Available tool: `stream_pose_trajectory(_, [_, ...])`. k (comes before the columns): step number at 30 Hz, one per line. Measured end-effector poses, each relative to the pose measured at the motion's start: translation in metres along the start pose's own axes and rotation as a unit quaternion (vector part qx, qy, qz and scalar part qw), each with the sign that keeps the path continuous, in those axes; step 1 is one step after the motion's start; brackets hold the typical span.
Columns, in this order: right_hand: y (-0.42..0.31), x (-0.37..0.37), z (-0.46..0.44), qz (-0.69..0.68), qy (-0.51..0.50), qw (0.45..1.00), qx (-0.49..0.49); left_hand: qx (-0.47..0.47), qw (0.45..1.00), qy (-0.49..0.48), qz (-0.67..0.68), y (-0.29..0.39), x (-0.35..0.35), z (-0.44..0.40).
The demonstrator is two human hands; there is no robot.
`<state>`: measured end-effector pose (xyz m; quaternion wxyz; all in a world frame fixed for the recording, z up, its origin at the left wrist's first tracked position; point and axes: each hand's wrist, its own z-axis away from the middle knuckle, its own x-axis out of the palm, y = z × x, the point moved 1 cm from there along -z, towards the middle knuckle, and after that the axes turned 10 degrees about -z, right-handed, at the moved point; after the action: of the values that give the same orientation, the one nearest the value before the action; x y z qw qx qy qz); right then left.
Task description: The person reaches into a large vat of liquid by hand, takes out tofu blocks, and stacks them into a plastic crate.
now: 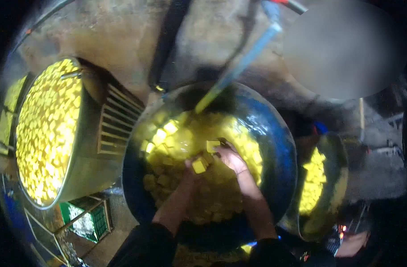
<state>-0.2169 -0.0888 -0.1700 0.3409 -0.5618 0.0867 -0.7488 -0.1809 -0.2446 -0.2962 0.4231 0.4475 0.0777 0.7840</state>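
Observation:
Both my hands are over a large round blue vat (274, 129) of cloudy yellow liquid with many yellow tofu blocks in it. My left hand (191, 169) is closed around a yellow tofu block (199, 166), whose lit face points up. Just right of it and slightly farther away, my right hand (231, 161) grips another tofu block (212, 145) between thumb and fingers. Loose tofu blocks (161, 137) are heaped at the vat's left side, and more tofu (255, 155) lies along the right. Murky liquid hides the ones lower down.
A blue pipe (243, 60) slants down into the vat's far side. To the left stands a big metal drum (89, 169) full of yellow cubes, beside a slatted rack (116, 122). A green crate (96, 222) sits lower left. Another basin (337, 178) with tofu is at right.

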Motion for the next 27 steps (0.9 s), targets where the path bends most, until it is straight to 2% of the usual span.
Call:
stream_pose_trajectory(2, [-0.019,0.021,0.05,0.008,0.027,0.999,-0.038,0.02,0.974,-0.21,0.083,0.025,0.039,0.017])
stream_pose_trajectory(3, [-0.032,0.044,0.071,0.173,0.081,0.981,-0.044,0.005,0.975,-0.207,0.082,0.021,0.046,0.014])
stream_pose_trajectory(4, [-0.041,0.062,0.089,0.332,0.135,0.933,-0.042,-0.008,0.976,-0.204,0.081,0.016,0.056,0.009])
stream_pose_trajectory(5, [-0.042,0.07,0.106,0.348,0.146,0.923,-0.07,-0.045,0.988,-0.129,0.071,0.027,0.087,0.029])
stream_pose_trajectory(6, [-0.038,0.064,0.119,0.343,0.162,0.922,-0.08,-0.059,0.986,-0.139,0.064,0.019,0.095,0.03])
stream_pose_trajectory(8, [-0.029,0.057,0.143,0.521,0.058,0.822,-0.223,-0.05,0.988,-0.144,-0.021,0.003,0.11,0.035])
stream_pose_trajectory(9, [-0.032,0.085,0.157,0.606,0.1,0.745,-0.261,-0.06,0.991,-0.122,-0.009,-0.003,0.124,0.053])
stream_pose_trajectory(10, [-0.034,0.079,0.163,0.63,0.094,0.723,-0.268,-0.074,0.988,-0.133,-0.022,-0.007,0.139,0.065])
stream_pose_trajectory(12, [-0.035,0.077,0.185,0.657,0.194,0.673,-0.279,-0.065,0.965,-0.242,-0.076,-0.024,0.162,0.079])
stream_pose_trajectory(13, [-0.038,0.073,0.199,0.647,0.216,0.673,-0.285,-0.069,0.96,-0.246,-0.113,-0.034,0.168,0.089])
stream_pose_trajectory(14, [-0.039,0.066,0.216,0.619,0.182,0.716,-0.267,-0.086,0.954,-0.256,-0.128,-0.04,0.179,0.106])
stream_pose_trajectory(15, [-0.038,0.06,0.234,0.585,0.149,0.757,-0.25,-0.127,0.938,-0.319,-0.044,-0.042,0.197,0.13])
stream_pose_trajectory(16, [-0.039,0.063,0.256,0.566,0.165,0.761,-0.271,-0.172,0.911,-0.372,0.042,-0.043,0.215,0.155])
stream_pose_trajectory(18, [-0.048,0.066,0.311,0.479,0.123,0.824,-0.278,-0.16,0.835,-0.527,0.005,-0.047,0.242,0.208])
stream_pose_trajectory(19, [-0.05,0.076,0.343,0.458,0.126,0.813,-0.338,-0.151,0.881,-0.435,-0.102,-0.056,0.256,0.236])
stream_pose_trajectory(20, [-0.046,0.077,0.377,0.422,0.151,0.816,-0.366,-0.175,0.904,-0.332,-0.206,-0.055,0.274,0.282])
stream_pose_trajectory(22, [-0.024,0.079,0.451,0.323,0.238,0.825,-0.398,-0.23,0.867,-0.376,-0.234,-0.08,0.286,0.331])
stream_pose_trajectory(23, [-0.002,0.072,0.486,0.228,0.266,0.841,-0.412,-0.17,0.842,-0.422,-0.289,-0.092,0.28,0.331])
stream_pose_trajectory(25, [0.041,0.059,0.54,0.094,0.283,0.83,-0.472,-0.033,0.781,-0.488,-0.387,-0.117,0.266,0.332])
stream_pose_trajectory(26, [0.065,0.047,0.559,0.058,0.274,0.808,-0.519,0.073,0.735,-0.494,-0.459,-0.113,0.268,0.335])
stream_pose_trajectory(27, [0.1,0.019,0.576,-0.027,0.348,0.777,-0.524,0.208,0.648,-0.478,-0.555,-0.111,0.262,0.327])
